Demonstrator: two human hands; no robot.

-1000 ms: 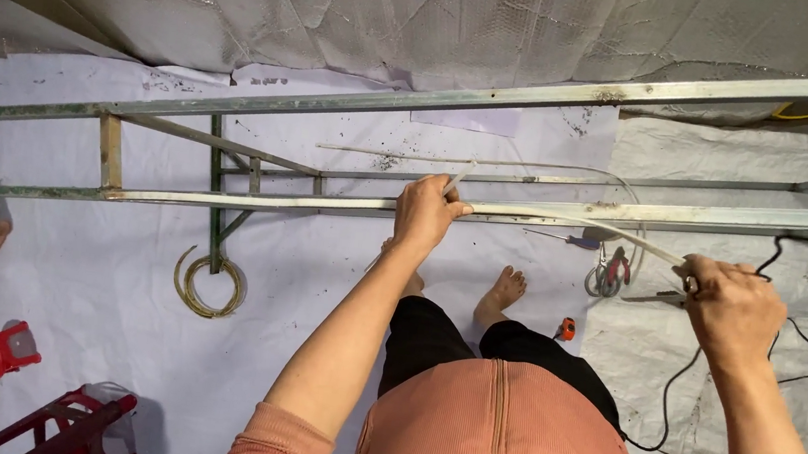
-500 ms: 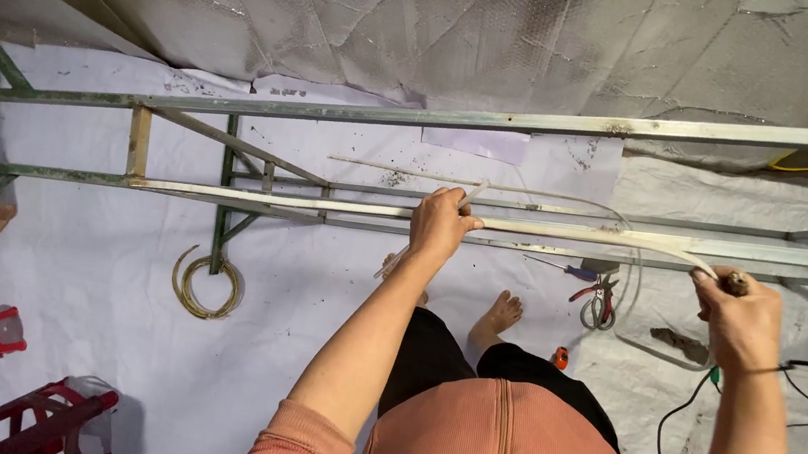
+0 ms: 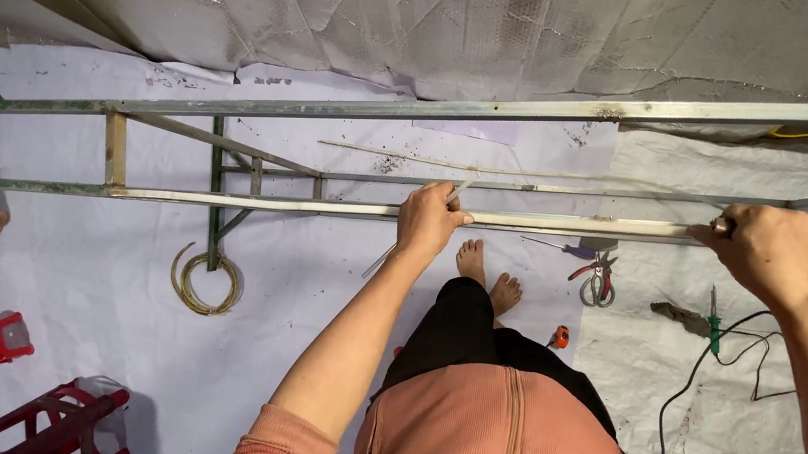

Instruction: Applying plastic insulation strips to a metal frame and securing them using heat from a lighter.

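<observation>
Overhead, left hand (image 3: 430, 222) and right hand (image 3: 772, 251) fingers clamped on long pale strip (image 3: 306, 206) atop rusty metal frame (image 3: 496, 112).

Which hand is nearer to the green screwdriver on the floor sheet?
The right hand. In the picture it grips the white strip on the frame rail just above and right of the green screwdriver. The left hand grips the same rail far to the screwdriver's left.
</observation>
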